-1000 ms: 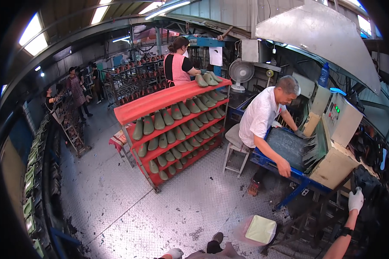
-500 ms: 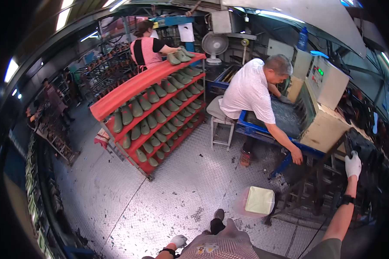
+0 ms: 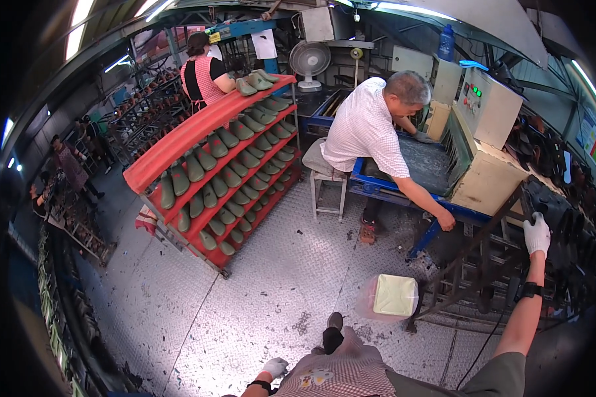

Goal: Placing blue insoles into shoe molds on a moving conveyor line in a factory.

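My right hand [image 3: 537, 235], in a white glove, reaches far out to the right. Its fingers close around the upper end of a dark metal rack [image 3: 510, 209] loaded with black shoe parts [image 3: 555, 218]. Low in the view, my left hand [image 3: 275, 368], also white-gloved, hangs beside my checked apron [image 3: 341, 370]. Its fingers are curled in loosely, and nothing shows in them. Just left of the rack's foot, a clear plastic bin with a pale yellow top [image 3: 396, 295] stands on the floor.
A seated co-worker [image 3: 371, 129] leans over a blue-framed machine table [image 3: 404, 195], one arm stretched toward my rack. To the left stands a red shelf cart [image 3: 179, 152] with rows of green shoe lasts [image 3: 205, 157]. Another person [image 3: 205, 73] is behind it. Scraps litter the metal floor [image 3: 271, 271].
My view has turned slightly, so the scene sits a little further left. My right hand stays on the rack. The person behind the cart has drawn a hand away from the lasts on top.
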Action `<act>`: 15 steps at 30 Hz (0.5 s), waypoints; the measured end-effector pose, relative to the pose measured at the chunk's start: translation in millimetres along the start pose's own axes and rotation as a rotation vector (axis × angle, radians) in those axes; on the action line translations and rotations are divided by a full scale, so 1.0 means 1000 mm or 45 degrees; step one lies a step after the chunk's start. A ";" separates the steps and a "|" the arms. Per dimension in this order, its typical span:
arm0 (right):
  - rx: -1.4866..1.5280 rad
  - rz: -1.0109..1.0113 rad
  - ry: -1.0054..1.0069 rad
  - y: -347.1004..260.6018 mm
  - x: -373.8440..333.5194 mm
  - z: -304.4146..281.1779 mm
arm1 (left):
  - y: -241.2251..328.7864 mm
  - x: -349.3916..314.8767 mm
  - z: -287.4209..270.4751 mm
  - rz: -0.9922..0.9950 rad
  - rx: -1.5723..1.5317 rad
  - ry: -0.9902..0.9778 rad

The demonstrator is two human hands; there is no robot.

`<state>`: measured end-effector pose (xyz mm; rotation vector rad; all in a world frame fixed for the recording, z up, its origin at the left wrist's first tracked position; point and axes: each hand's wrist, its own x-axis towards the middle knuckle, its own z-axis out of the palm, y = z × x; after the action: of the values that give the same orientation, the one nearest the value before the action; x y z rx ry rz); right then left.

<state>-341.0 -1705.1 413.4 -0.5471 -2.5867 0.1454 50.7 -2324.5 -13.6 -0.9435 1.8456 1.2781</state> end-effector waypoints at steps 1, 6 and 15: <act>0.000 -0.002 -0.001 -0.001 0.000 0.000 | 0.000 0.000 0.000 0.001 0.009 0.009; 0.000 0.000 -0.002 0.001 0.001 0.003 | -0.001 0.001 0.000 0.006 0.011 0.004; -0.016 0.019 -0.028 0.000 -0.002 0.000 | -0.002 -0.001 0.000 0.010 0.036 -0.010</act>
<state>-339.5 -1705.5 412.5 -0.5727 -2.6072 0.1407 52.5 -2325.0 -13.8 -0.9163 1.8582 1.2555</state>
